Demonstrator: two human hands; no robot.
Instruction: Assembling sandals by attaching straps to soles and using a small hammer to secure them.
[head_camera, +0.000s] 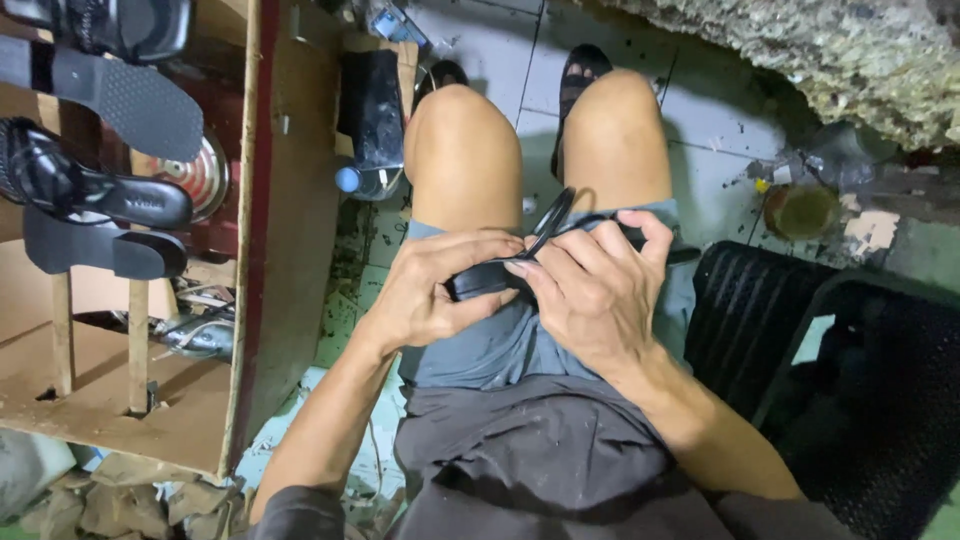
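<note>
I sit with bare knees and grey shorts, looking down at my lap. Both hands hold a black sandal (480, 278) with thin straps (553, 216) over my thighs. My left hand (430, 290) grips the sole's near end, thumb on top. My right hand (590, 285) wraps over the other end, with its fingers pinching the straps.
A wooden rack (250, 250) at the left carries several black sandals (100, 200). A black block and a blue-capped bottle (350, 180) stand by my left knee. Black plastic crates (800, 330) sit at the right, a rough stone slab (830, 50) above them. Tiled floor is littered.
</note>
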